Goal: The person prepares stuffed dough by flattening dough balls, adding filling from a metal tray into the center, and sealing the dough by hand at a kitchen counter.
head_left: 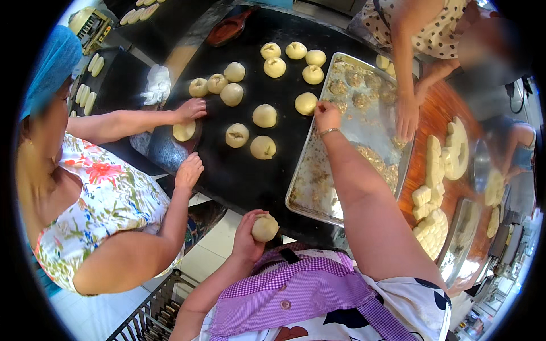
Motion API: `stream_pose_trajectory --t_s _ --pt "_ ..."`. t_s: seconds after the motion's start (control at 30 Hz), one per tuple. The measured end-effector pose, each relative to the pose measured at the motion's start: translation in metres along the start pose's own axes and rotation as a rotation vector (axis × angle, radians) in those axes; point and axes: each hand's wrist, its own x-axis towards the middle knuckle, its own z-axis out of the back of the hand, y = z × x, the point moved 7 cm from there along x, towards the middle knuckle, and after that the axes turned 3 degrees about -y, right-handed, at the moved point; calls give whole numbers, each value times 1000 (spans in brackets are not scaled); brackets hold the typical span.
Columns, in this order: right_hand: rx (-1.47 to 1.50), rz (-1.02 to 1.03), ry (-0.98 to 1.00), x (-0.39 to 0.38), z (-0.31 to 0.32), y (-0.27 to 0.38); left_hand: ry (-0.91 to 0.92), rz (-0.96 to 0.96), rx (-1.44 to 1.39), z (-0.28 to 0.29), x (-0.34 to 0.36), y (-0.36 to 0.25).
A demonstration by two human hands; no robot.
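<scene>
My left hand point(245, 241), low in front of my apron, is wrapped round a ball of pale dough point(265, 228). Stretched far forward, my right hand point(327, 116) is closed at the left rim of a metal baking tray point(310, 184). Whatever its fingers hold, if anything, is hidden. Clumps of crumbly brown filling point(361, 100) lie on the tray. Just beside my right fingertips rests one dough ball point(306, 104) on the black worktop point(227, 179). Several more filled-looking balls point(264, 116) stand there, some with creased tops.
At left, a co-worker's hand point(192, 109) touches a flattened dough round point(183, 131). Across the tray, another person's hand point(406, 118) reaches over the filling. Dough pieces point(435, 165) lie on the wooden board point(412, 187) at right. A reddish-brown dish point(226, 31) sits at the back.
</scene>
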Motion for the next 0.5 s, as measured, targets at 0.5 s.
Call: stream_pose_trajectory --t_s 0.5 --pt "60 277 135 -148 175 65 261 -202 286 -121 18 -34"
